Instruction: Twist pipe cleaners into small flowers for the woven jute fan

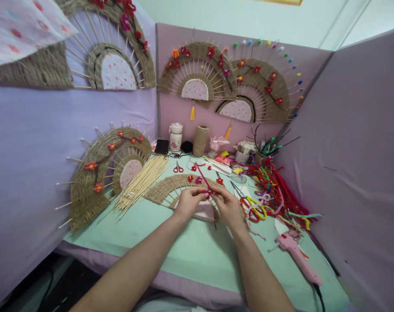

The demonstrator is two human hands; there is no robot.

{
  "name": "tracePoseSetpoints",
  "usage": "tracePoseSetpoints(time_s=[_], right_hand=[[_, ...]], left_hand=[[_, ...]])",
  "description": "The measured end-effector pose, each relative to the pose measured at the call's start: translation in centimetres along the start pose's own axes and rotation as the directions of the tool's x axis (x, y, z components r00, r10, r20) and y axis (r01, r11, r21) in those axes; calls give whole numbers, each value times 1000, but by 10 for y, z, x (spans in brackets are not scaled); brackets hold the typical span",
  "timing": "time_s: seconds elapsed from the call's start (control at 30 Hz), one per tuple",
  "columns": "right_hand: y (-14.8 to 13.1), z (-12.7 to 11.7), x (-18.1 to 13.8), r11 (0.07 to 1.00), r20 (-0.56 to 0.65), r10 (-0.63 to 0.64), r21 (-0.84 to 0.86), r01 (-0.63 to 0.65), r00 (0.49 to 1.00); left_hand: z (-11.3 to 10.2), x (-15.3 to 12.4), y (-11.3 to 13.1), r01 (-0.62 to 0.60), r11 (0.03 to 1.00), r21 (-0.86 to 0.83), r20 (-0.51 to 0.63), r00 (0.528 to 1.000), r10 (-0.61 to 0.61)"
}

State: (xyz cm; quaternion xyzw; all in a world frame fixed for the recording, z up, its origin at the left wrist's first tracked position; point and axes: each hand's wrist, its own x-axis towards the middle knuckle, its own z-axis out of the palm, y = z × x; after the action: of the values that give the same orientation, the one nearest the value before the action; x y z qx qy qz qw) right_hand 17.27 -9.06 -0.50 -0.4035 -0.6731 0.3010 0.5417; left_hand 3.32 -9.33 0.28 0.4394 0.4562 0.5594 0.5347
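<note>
Between my fingertips is a magenta pipe cleaner [201, 174], its free end rising up and to the left and its lower part bent into small loops. My left hand [192, 200] pinches the looped part from the left. From the right, my right hand [227, 203] pinches the same pipe cleaner. Under both hands lies a twine-woven fan [164, 189] with a dotted pale centre, partly covered by them. A red flower [190, 178] and a magenta flower [198, 180] rest at its upper edge.
Red-handled scissors [250, 210] and a tangle of pipe cleaners [275, 184] lie to the right, with a pink glue gun [299, 258] nearer me. Thin wooden sticks [141, 184] are piled left. A twine spool [201, 141] stands behind. Finished fans [197, 56] hang on the back panel.
</note>
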Motion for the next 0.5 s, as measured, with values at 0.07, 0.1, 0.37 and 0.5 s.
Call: tracePoseSetpoints(time_s=[0.07, 0.1, 0.37, 0.5], right_hand=[[1, -2, 1, 995, -5, -77, -68, 76, 997], [1, -2, 1, 990, -4, -106, -95, 105, 994], [-3, -1, 2, 942, 48, -264, -204, 268, 963], [-5, 0, 2, 941, 29, -276, -194, 277, 961]], left_hand=[[0, 1, 0, 45, 997, -61, 2, 999, -45], [0, 1, 0, 64, 994, -90, 4, 998, -64], [0, -1, 0, 161, 959, -233, 50, 987, -154], [0, -1, 0, 172, 947, -271, 66, 985, -160]])
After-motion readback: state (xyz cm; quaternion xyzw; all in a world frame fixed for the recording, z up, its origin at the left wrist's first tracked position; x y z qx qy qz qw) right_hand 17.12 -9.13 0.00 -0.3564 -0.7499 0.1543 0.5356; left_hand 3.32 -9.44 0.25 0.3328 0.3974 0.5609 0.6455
